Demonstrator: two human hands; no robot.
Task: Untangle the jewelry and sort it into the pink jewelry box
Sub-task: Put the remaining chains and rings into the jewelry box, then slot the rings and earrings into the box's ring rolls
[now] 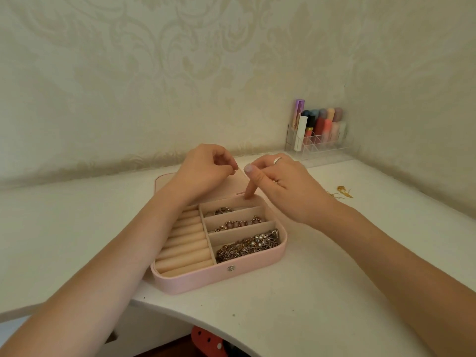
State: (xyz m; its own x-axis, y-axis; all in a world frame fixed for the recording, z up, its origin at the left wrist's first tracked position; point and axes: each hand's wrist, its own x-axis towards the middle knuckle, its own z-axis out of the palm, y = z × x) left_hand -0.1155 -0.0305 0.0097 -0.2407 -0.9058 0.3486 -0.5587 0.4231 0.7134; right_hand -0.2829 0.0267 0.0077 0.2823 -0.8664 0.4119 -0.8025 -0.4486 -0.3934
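Pink jewelry box [195, 279]: open on white table [322, 274], lid laid back flat behind, snap stud on front wall. Left half fitted with cream ring rolls [185, 240], no rings seen in them. Right half split into compartments: far one nearly bare; next holding silver rings [222, 210]; next a pink beaded bracelet [238, 224]; nearest a dense heap of tangled chains [248, 246] with pearls and small pendants.

Left hand [203, 168]: raised above the box's far edge, thumb and forefinger pinched together on something very fine, apparently a thin chain; too small to name with certainty.

Right hand [278, 181]: raised beside the left, thumb and forefinger likewise pinching the same fine strand, one finger pointing down toward the far compartment, band on one finger. A faint pale line between the two pinches, possibly the strand drawn taut.

Gold chain [343, 191]: loose on the table, well to the right of the box, not yet sorted.

Clear organiser [319, 140]: back corner, holding lipsticks and tubes.

Step judged in hand: working one fine strand free. Recommended handling: short grip close to any knot, gentle pull apart, no jerking; then lowered into the far compartment, kept away from the tangled heap. Risk: link snapped under hard tension.
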